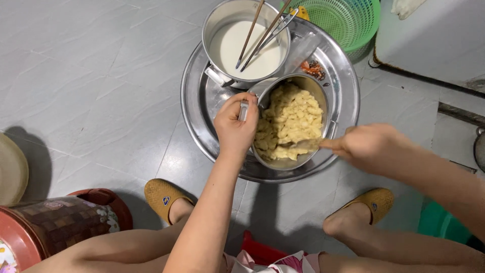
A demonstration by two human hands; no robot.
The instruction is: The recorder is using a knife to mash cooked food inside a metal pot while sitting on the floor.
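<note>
My left hand (235,126) grips the rim handle of a metal pot (323,96) filled with pale yellow chunky mash (290,119). My right hand (366,146) holds a utensil (308,145) whose tip is dipped into the mash at the pot's near side. The pot stands on a large round metal tray (194,101) on the grey tiled floor. Behind it on the tray is a second pot (214,23) with white liquid (232,48), chopsticks and a metal tool leaning in it.
A green plastic colander (348,20) sits at the tray's far right. A patterned red stool or bin (60,222) is at the lower left. My feet in yellow slippers (161,194) flank the tray. A white appliance edge (434,35) is at the upper right.
</note>
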